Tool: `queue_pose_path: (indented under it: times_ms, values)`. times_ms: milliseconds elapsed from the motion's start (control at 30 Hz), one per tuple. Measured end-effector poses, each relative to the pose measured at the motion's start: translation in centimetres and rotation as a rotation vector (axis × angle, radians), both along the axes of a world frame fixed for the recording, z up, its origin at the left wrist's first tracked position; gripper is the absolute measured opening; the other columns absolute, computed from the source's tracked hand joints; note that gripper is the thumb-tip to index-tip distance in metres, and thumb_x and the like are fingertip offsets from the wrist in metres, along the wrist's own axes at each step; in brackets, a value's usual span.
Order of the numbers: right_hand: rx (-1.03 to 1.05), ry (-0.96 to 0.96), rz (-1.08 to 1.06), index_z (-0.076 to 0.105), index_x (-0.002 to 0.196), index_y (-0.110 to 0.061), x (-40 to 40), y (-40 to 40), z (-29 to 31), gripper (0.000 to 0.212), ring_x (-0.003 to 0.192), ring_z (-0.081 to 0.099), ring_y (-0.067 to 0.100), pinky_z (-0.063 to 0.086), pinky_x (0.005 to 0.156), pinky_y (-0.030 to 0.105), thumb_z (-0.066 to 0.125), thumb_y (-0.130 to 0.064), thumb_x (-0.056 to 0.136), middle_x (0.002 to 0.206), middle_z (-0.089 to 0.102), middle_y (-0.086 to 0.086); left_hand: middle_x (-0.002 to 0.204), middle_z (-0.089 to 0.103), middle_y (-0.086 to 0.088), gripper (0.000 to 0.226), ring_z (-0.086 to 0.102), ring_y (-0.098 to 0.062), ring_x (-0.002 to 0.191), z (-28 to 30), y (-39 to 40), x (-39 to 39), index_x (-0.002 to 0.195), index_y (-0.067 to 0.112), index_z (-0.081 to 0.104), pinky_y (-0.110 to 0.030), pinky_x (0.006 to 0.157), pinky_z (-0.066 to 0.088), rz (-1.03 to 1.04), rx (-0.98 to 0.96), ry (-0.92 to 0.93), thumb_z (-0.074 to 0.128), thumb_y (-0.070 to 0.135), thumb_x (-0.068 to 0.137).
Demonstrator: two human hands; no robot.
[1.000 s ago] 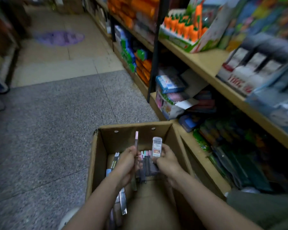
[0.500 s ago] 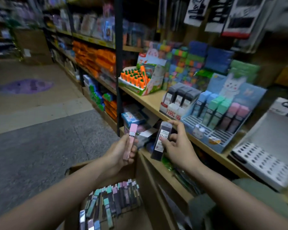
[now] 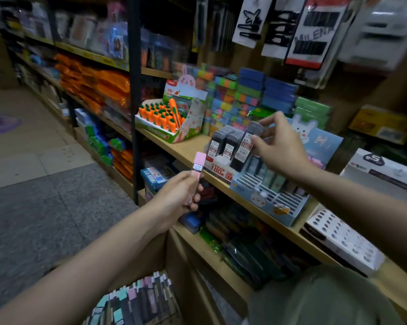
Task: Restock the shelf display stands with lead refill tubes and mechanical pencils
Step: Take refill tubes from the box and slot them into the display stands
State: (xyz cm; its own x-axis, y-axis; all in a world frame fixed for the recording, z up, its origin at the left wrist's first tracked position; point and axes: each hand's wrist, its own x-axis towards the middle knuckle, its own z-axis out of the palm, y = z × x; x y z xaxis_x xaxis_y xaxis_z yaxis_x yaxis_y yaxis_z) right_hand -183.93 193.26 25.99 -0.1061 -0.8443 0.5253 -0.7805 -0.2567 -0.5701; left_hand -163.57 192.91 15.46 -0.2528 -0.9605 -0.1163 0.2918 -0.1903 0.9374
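Note:
My right hand (image 3: 281,145) pinches a black lead refill tube (image 3: 244,146) and holds it tilted over the red-and-white display stand (image 3: 221,168), beside rows of matching black tubes (image 3: 223,141). My left hand (image 3: 177,195) grips a pink lead refill tube (image 3: 197,167) upright, in front of the shelf edge. A blue rabbit-printed display stand (image 3: 263,198) with slotted rows stands just right of the red one, holding pastel tubes. Below me a cardboard box (image 3: 136,301) is full of several pastel-capped tubes.
An orange carrot-pen display box (image 3: 167,118) stands left of the stands on the wooden shelf (image 3: 188,148). A white tray with holes (image 3: 343,240) lies at the right. Colourful eraser stacks (image 3: 242,97) sit behind. A black upright post (image 3: 134,113) divides the shelving.
My view rose from the box to the shelf. My right hand carried the black tube up and right to the red-and-white stand; my left hand lifted the pink tube towards the shelf edge.

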Motion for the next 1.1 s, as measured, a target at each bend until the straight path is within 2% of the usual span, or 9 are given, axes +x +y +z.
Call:
queue_pose_path:
  times_ms: [133,200,333,500,667,833,933,1033,1100]
  values:
    - [-0.029,0.055,-0.018,0.046,0.103,-0.019,1.5,-3.8,1.6,0.021,0.073,0.057,0.004,0.041,0.053,0.014,0.064,-0.022,0.092,0.085,0.060,-0.004,0.079,0.048,-0.003,0.016,0.044,-0.009,0.054,0.4,-1.1,0.0,0.103,0.016,0.060,-0.019,0.042,0.034,0.033,-0.012,-0.013,0.045,0.022,0.102]
    - [-0.048,0.064,-0.034,0.047,0.100,-0.021,2.4,-5.7,1.8,0.022,0.074,0.055,0.001,0.038,0.055,0.012,0.067,-0.020,0.090,0.087,0.059,-0.006,0.083,0.047,-0.004,0.016,0.044,-0.010,0.057,0.6,-1.8,0.1,0.103,0.018,0.058,-0.019,0.044,0.035,0.066,-0.020,-0.038,0.042,0.015,0.102]
    - [-0.042,0.095,-0.065,0.049,0.098,-0.020,3.7,-8.5,0.8,0.023,0.084,0.059,0.015,0.050,0.071,0.029,0.070,-0.020,0.088,0.091,0.058,-0.005,0.086,0.049,-0.006,0.026,0.045,-0.012,0.061,0.8,-2.7,0.4,0.104,0.022,0.054,-0.020,0.045,0.036,0.099,-0.041,-0.058,0.040,0.002,0.096]
    - [0.007,0.208,-0.099,0.049,0.099,-0.019,3.9,-10.3,-0.9,0.024,0.091,0.059,0.025,0.053,0.078,0.042,0.070,-0.024,0.087,0.096,0.061,0.004,0.085,0.050,-0.007,0.029,0.045,-0.013,0.062,0.4,-3.5,0.4,0.103,0.026,0.053,-0.021,0.045,0.036,0.101,-0.032,-0.034,0.040,0.002,0.095]
    - [-0.003,0.469,-0.087,0.057,0.100,-0.013,3.9,-10.6,-2.6,0.025,0.092,0.059,0.028,0.051,0.076,0.041,0.071,-0.027,0.085,0.098,0.061,0.007,0.081,0.063,0.002,0.014,0.056,-0.006,0.063,-0.7,-3.9,0.3,0.109,0.020,0.061,-0.019,0.053,0.047,0.066,-0.118,-0.070,0.051,0.019,0.100]
    - [-0.038,0.718,-0.185,0.058,0.107,-0.013,4.3,-10.6,-3.7,0.031,0.096,0.059,0.032,0.051,0.075,0.042,0.067,-0.033,0.086,0.110,0.054,0.009,0.076,0.069,0.009,0.015,0.060,-0.004,0.065,-1.6,-4.1,0.1,0.110,0.021,0.062,-0.019,0.057,0.050,0.044,-0.108,-0.029,0.051,0.018,0.099]
    - [-0.090,0.579,-0.153,0.060,0.116,-0.015,4.5,-9.5,-3.6,0.032,0.097,0.059,0.026,0.050,0.081,0.043,0.061,-0.036,0.092,0.116,0.052,0.005,0.080,0.068,0.006,0.016,0.059,-0.007,0.069,-2.1,-3.8,-0.2,0.111,0.022,0.062,-0.020,0.059,0.049,0.018,-0.102,-0.020,0.051,0.018,0.100]
    - [-0.040,0.198,0.079,0.064,0.107,-0.021,4.4,-6.6,-3.4,0.020,0.082,0.062,0.008,0.054,0.077,0.034,0.059,-0.035,0.094,0.098,0.061,-0.008,0.081,0.065,0.006,0.015,0.058,-0.005,0.069,-2.2,-3.4,-0.7,0.107,0.025,0.063,-0.021,0.062,0.049,0.001,-0.123,-0.001,0.050,0.022,0.100]
    - [0.070,0.143,0.190,0.063,0.106,-0.025,3.9,-4.0,-3.7,0.018,0.076,0.063,0.000,0.055,0.073,0.027,0.060,-0.037,0.093,0.088,0.065,-0.013,0.081,0.065,0.008,0.015,0.058,-0.004,0.069,-1.9,-3.0,-1.4,0.107,0.026,0.063,-0.021,0.063,0.050,-0.036,-0.161,-0.002,0.051,0.027,0.099]
